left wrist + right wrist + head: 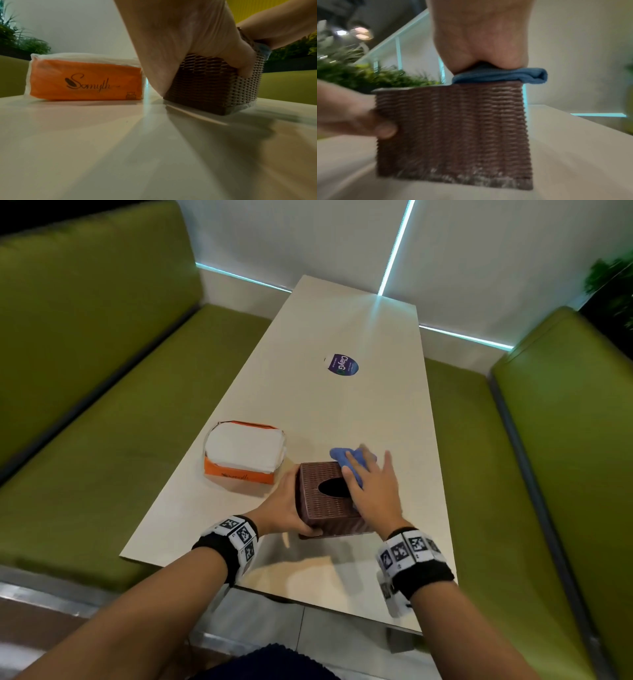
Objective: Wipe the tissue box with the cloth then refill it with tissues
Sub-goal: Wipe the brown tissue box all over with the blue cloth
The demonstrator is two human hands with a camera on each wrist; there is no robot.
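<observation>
A brown woven tissue box [320, 508] stands near the front of the white table [342, 412], with a dark oval opening on top. My left hand [291, 503] grips its left side, the thumb [385, 129] curled onto the near wall. My right hand [370, 484] lies flat with spread fingers on a blue cloth [339, 456], pressing it onto the box's top right edge. In the right wrist view the cloth [501, 77] is squashed between palm and box [453, 128]. To the left of the box lies an orange pack of white tissues [245, 451], open on top.
A round purple sticker [341, 365] sits mid-table. Green padded benches [102, 422] [565, 440] run along both long sides. White walls close the far end. A plant [613, 282] shows at the upper right. The table's near edge is just behind my wrists.
</observation>
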